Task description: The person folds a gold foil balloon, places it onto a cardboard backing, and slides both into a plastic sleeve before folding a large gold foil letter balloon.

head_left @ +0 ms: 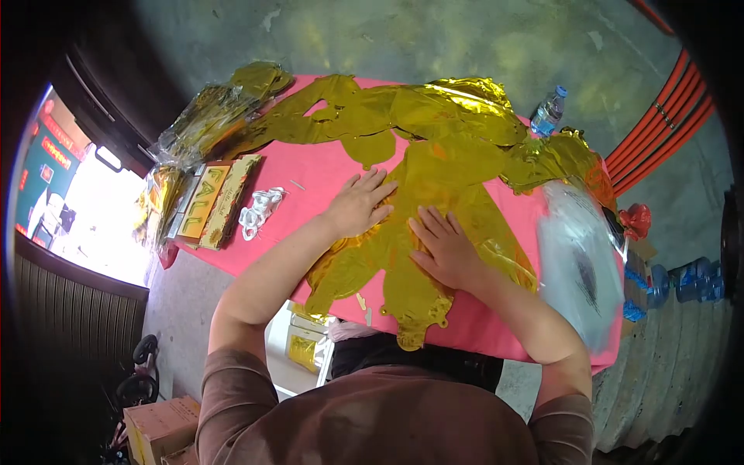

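Note:
Flat gold foil balloons [446, 167] lie spread over the pink tablecloth [306, 167] before me. My left hand [360, 203] rests palm down on the left edge of the nearest foil, its fingers stretched out. Lower and to the right, my right hand [447, 249] also presses flat on the gold foil with fingers apart. A narrow tabbed end of the foil [412, 333] hangs over the near table edge. Small pale slips [361, 301] lie beside the foil. Neither hand grips anything.
Packets lettered FALL [205, 203] and white ribbon coils [262, 208] lie left. Gold foil in clear wrapping [205, 116] fills the far left corner. At right are a clear plastic bag [577, 267], a water bottle [549, 112] and a red flower [635, 221].

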Demonstrator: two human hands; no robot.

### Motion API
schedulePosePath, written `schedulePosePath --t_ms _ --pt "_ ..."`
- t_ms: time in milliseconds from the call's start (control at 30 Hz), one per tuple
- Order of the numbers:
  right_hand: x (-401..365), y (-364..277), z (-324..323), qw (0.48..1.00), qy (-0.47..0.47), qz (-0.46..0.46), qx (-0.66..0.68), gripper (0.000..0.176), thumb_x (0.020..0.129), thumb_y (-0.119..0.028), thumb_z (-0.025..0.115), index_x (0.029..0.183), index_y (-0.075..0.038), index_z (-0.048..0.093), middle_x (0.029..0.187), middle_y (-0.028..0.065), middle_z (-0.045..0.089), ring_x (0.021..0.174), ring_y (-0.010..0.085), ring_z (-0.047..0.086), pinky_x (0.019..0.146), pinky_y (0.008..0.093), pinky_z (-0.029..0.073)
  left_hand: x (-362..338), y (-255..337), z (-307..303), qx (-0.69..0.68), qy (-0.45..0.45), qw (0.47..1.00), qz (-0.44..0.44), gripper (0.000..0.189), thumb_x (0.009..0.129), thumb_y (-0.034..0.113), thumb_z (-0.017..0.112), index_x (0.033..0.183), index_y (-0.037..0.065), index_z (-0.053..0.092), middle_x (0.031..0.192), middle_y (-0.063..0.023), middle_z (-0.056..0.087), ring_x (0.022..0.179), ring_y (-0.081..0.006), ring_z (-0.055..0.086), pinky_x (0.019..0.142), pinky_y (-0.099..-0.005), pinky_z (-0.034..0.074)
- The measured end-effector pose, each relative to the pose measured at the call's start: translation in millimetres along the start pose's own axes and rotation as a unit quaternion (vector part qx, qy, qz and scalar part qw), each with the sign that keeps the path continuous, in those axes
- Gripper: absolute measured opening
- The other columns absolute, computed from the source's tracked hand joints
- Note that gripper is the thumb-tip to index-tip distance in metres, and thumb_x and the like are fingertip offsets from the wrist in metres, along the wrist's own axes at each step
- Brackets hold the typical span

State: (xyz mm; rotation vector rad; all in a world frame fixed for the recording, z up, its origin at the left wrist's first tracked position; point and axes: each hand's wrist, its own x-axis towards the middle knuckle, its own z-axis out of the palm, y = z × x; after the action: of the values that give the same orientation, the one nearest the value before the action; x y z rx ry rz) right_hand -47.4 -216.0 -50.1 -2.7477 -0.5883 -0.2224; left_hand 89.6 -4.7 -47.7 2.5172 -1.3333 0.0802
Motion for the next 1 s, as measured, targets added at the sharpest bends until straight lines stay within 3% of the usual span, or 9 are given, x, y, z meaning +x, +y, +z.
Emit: schedulePosePath --t_ms 133,600,1000 --pt "-6.3 -17.6 1.0 0.999 -0.026 0.023 -0.014 0.065 0.090 -0.040 0.050 0.140 -0.004 0.033 0.146 0.0196 0.030 0.137 0.0355 0.025 0.111 0.0520 0.018 -6.0 0.8 -8.3 -0.061 0.000 0.998 0.014 0.050 0.093 0.033 0.050 0.136 0.009 0.042 0.145 -0.0187 0.033 0.137 -0.0356 0.025 0.111 -0.0500 0.022" --pt "-11.2 -34.5 -3.0 0.998 -0.041 0.036 0.007 0.065 0.089 -0.038 0.053 0.141 -0.004 0.033 0.146 0.0193 0.030 0.136 0.0375 0.026 0.111 0.0521 0.017 -5.4 -11.6 0.4 -0.060 0.017 0.997 0.038 0.044 0.090 0.032 0.052 0.128 0.008 0.052 0.141 -0.0170 0.040 0.134 -0.0343 0.031 0.109 -0.0481 0.026" --pt "-12.4 -37.6 -1.1 0.999 -0.034 0.042 -0.006 0.065 0.089 -0.038 0.053 0.141 -0.004 0.033 0.146 0.0191 0.031 0.136 0.0368 0.026 0.110 0.0521 0.017 -5.1 -10.4 -1.3 -0.050 0.005 0.998 0.034 0.045 0.091 0.032 0.052 0.129 0.009 0.050 0.142 -0.0162 0.039 0.136 -0.0331 0.029 0.110 -0.0477 0.024"
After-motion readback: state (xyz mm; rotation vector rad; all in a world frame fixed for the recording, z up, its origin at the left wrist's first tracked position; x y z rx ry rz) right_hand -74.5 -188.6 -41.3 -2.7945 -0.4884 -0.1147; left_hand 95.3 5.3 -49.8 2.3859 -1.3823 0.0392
